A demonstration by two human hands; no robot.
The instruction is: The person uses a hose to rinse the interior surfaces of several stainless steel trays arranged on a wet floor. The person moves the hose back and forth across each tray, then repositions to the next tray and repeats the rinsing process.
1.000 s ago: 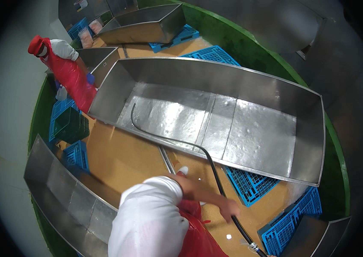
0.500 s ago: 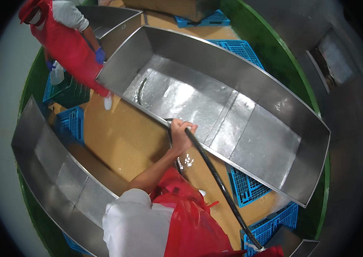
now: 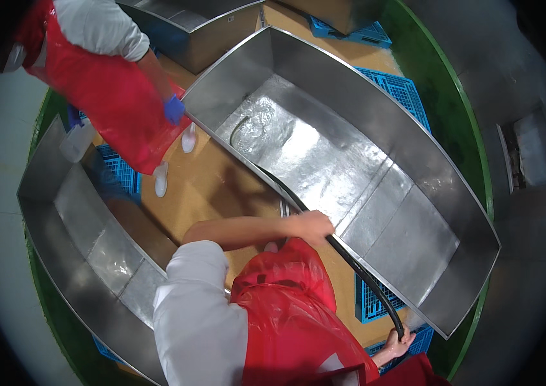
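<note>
A long black hose point(image 3: 364, 275) runs along the near rim of a large stainless-steel tub point(image 3: 350, 103). My left hand point(image 3: 312, 226) is wrapped around the hose at the rim, about midway along that side. Farther down to the right, beyond the tub's near edge, my right hand point(image 3: 401, 342) grips another stretch of the same hose. Past my left hand the hose continues up the rim. A piece of it point(image 3: 239, 128) shows inside the tub at the far left end, where rippling water point(image 3: 257, 122) covers the metal floor.
A second steel tub point(image 3: 92, 225) stands at the left. Close to it, a person in a red apron point(image 3: 112, 96) and blue gloves has a whitish jug point(image 3: 77, 143). Blue plastic pallets point(image 3: 370, 301) lie under the tubs. A green wall point(image 3: 448, 90) curves around the tan floor point(image 3: 186, 174).
My left hand has moved right and nearer along the rim with the hose. My right hand has come into view. The other person has stepped closer, and the jug is now beside the left tub.
</note>
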